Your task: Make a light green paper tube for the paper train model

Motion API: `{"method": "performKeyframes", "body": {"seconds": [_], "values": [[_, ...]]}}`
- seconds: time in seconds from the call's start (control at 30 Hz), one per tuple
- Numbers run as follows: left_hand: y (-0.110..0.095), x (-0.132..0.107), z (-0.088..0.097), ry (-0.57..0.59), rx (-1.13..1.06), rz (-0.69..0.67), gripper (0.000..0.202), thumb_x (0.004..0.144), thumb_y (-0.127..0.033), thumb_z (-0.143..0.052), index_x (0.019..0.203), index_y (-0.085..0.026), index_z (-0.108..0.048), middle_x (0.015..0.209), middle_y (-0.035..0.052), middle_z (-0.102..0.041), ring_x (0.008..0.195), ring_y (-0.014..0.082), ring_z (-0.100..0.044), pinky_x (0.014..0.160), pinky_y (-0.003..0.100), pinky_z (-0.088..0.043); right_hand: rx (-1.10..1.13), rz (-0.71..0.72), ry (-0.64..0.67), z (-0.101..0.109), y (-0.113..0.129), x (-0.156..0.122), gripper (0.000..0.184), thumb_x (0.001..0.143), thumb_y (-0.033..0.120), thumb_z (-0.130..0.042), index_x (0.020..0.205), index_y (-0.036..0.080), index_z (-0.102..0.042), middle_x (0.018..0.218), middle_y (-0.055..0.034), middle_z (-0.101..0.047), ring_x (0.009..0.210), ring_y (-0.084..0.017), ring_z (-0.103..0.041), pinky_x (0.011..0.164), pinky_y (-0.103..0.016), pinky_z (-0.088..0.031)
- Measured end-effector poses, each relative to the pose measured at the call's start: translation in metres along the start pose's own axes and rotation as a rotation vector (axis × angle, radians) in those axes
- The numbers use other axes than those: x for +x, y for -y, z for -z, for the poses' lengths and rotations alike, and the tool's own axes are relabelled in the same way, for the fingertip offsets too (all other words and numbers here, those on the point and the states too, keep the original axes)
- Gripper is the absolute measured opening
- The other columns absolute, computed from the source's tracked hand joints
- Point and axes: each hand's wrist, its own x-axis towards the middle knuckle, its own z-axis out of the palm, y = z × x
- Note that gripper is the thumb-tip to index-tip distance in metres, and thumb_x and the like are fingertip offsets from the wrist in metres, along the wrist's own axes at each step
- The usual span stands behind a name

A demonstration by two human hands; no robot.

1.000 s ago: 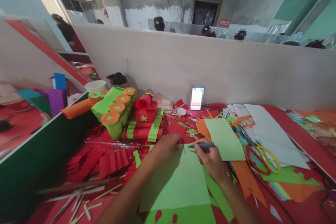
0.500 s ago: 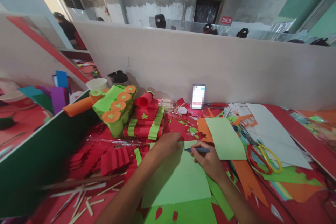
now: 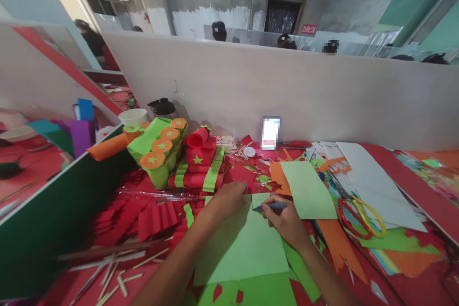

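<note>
- Down on the sheet (image 3: 244, 258), your right hand (image 3: 284, 217) pinches the pen (image 3: 278, 205), tip now nearer you; line (image 3: 252, 201) likely lengthening.
- Left hand (image 3: 231, 196) atop; finger spread, can't tell.

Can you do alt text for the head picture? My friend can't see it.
The right hand's grip holds a pen to green paper; the left hand rests there too. To the right lie scissors; to the left, paper crafts.

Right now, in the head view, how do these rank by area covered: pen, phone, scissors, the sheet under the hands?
Largest to smallest, as they look:
1. Sheet
2. Scissors
3. Phone, farther off than the pen
4. Pen, its end partly hidden
</note>
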Motion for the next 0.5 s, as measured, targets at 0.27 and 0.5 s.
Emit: {"method": "performKeyframes", "body": {"seconds": [0.27,0.5], "values": [[-0.0001,0.0002,-0.0001,-0.003,-0.001,-0.005,0.009,0.078,-0.022,-0.059,0.087,-0.020,-0.059,0.088,0.0039,-0.068,0.079,0.0197,-0.063,0.059,0.026,-0.034,0.007,-0.008,-0.001,0.0000,-0.0012,0.0008,0.017,0.083,0.034,-0.061,0.077,0.018,-0.062,0.062,-0.0003,-0.064,0.047,-0.013,-0.054,0.047,-0.023,-0.043],[0.0025,0.0012,-0.0026,-0.011,0.022,-0.010,0.008,0.077,-0.022,-0.058,0.084,-0.021,-0.057,0.082,0.0023,-0.066,0.072,0.0184,-0.061,0.055,0.026,-0.031,-0.004,-0.015,0.012,-0.0001,0.0023,-0.0007,0.017,0.083,0.031,-0.060,0.073,0.018,-0.060,0.059,0.0011,-0.060,0.048,-0.011,-0.050,0.046,-0.022,-0.039]]}}
